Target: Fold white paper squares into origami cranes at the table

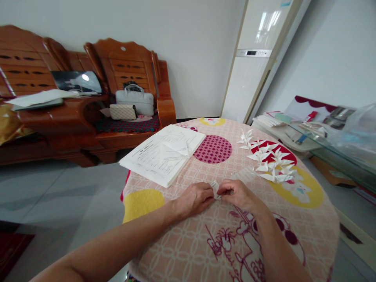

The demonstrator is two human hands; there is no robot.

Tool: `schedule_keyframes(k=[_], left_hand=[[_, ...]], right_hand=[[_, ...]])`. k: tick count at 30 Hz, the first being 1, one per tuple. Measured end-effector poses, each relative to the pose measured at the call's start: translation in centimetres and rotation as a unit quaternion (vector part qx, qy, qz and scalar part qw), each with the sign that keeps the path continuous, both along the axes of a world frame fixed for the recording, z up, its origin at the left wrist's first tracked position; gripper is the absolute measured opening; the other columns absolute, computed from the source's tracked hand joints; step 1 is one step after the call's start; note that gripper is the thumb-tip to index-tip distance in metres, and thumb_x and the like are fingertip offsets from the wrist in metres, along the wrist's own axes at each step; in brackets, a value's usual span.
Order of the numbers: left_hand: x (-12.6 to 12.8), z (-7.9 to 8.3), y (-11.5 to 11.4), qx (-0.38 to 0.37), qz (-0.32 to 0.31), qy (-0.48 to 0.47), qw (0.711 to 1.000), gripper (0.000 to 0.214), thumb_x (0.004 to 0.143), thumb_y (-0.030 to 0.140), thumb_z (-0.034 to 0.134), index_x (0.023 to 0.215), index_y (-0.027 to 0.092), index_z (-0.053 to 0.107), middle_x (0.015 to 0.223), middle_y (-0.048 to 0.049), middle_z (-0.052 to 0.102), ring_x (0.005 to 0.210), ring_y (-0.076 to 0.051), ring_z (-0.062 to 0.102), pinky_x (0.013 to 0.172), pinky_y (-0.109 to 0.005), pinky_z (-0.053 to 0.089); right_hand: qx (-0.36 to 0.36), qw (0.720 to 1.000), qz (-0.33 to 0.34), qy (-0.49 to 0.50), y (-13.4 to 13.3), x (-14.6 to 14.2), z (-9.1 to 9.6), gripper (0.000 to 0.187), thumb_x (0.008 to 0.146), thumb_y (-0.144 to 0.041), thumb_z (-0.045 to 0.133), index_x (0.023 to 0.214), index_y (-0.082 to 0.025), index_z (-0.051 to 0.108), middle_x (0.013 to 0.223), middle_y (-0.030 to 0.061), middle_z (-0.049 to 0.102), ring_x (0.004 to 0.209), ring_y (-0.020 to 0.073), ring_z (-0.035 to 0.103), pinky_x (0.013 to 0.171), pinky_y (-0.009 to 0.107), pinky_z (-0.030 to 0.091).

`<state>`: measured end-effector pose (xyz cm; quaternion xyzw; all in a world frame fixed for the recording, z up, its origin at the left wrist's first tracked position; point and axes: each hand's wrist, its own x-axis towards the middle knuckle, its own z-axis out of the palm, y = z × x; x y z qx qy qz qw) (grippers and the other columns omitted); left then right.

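Observation:
A small piece of folded printed paper (pixel 214 186) is between my two hands, low over the round table. My left hand (pixel 200 197) has its fingers closed on the paper's left side, with the fingertips partly hidden. From the right, my right hand (pixel 237 192) pinches the paper's lower right edge between thumb and fingers. Beyond my right hand stand several white folded paper cranes (pixel 274 160), grouped in rows. A thick stack of printed sheets (pixel 155 164) lies ahead to the left, with a loose folded paper (pixel 176 149) on top.
A patterned cloth (pixel 182 239) covers the round table. To the right is a glass-topped stand (pixel 331 149) with papers and a plastic bag. Wooden chairs (pixel 126 70) holding bags (pixel 135 102) stand back left. A tall white air conditioner (pixel 249 74) stands behind.

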<state>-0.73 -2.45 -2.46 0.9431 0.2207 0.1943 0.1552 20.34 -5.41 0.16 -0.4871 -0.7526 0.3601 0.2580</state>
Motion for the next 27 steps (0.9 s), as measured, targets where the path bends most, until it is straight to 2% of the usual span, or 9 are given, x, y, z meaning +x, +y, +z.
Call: schedule_keyframes(k=[4, 10, 15, 27], left_hand=[[0.0, 0.4, 0.1, -0.098, 0.038, -0.050, 0.993, 0.012, 0.086, 0.019, 0.056, 0.079, 0.014, 0.065, 0.085, -0.0052, 0.063, 0.078, -0.014, 0.059, 0.071, -0.023, 0.044], [0.3, 1.1, 0.3, -0.168, 0.092, -0.078, 0.978, 0.013, 0.079, 0.013, 0.055, 0.069, 0.014, 0.064, 0.085, -0.0048, 0.063, 0.079, -0.014, 0.058, 0.072, -0.024, 0.044], [0.4, 1.3, 0.3, -0.185, 0.121, -0.066, 0.973, 0.016, 0.078, 0.013, 0.053, 0.065, 0.015, 0.063, 0.082, -0.0041, 0.062, 0.077, -0.014, 0.058, 0.071, -0.024, 0.043], [0.5, 0.9, 0.3, -0.198, 0.151, -0.042, 0.968, 0.014, 0.074, 0.017, 0.058, 0.060, 0.015, 0.062, 0.085, -0.0034, 0.061, 0.072, -0.013, 0.056, 0.065, -0.024, 0.041]], right_hand=[[-0.002, 1.000, 0.001, -0.019, -0.1, 0.0, 0.1, 0.013, 0.069, -0.009, 0.067, 0.076, -0.018, 0.074, 0.078, 0.0019, 0.065, 0.075, 0.0162, 0.061, 0.066, 0.024, 0.043], [0.031, 0.999, -0.007, -0.041, 0.3, -0.6, -0.6, 0.018, 0.076, -0.008, 0.059, 0.067, -0.018, 0.071, 0.070, 0.0006, 0.060, 0.068, 0.0134, 0.057, 0.062, 0.023, 0.038], [0.046, 0.997, -0.030, -0.056, 0.3, -1.3, -0.5, 0.021, 0.078, -0.011, 0.058, 0.063, -0.017, 0.070, 0.063, 0.0004, 0.059, 0.061, 0.0129, 0.054, 0.057, 0.023, 0.034], [0.043, 0.994, -0.085, -0.061, 0.5, -2.3, -1.1, 0.015, 0.073, -0.012, 0.063, 0.059, -0.016, 0.068, 0.062, 0.0016, 0.063, 0.059, 0.0141, 0.054, 0.056, 0.024, 0.035]])
